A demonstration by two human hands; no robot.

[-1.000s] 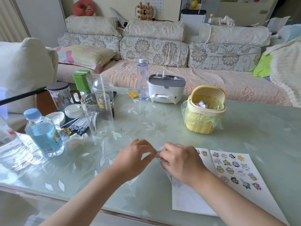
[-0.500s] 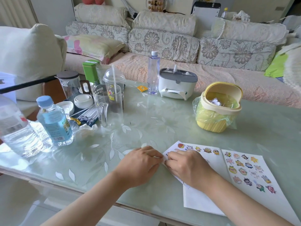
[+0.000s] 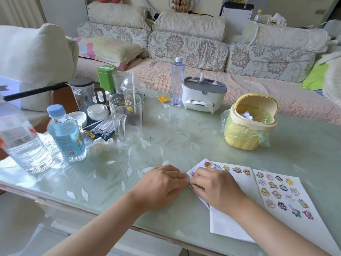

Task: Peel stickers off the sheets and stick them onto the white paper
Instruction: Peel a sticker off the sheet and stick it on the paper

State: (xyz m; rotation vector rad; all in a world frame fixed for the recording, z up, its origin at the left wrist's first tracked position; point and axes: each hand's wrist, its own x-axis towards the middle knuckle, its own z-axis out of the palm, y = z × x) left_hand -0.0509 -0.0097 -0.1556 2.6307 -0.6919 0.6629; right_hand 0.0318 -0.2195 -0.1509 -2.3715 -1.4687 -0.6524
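A sticker sheet (image 3: 227,168) with cartoon stickers lies flat on the glass table, partly under my right hand (image 3: 215,188). My left hand (image 3: 159,187) meets the right at the sheet's left edge, and both pinch there with curled fingers. Whether a sticker is lifted between the fingertips is hidden. A second sticker sheet (image 3: 282,194) lies to the right, and both sheets overlap the white paper (image 3: 224,226) whose blank part shows below my right forearm.
A yellow mini bin (image 3: 248,121) with a plastic liner stands behind the sheets. Left of my hands are water bottles (image 3: 65,133), a clear jug (image 3: 122,117), cups and straws. A white tissue box (image 3: 203,94) and a tall bottle (image 3: 176,81) stand at the back edge.
The sticker sheet, held up off the table a second ago, now lies flat. Both hands came down with it and stay pinched at its left edge. The camera shifted left.
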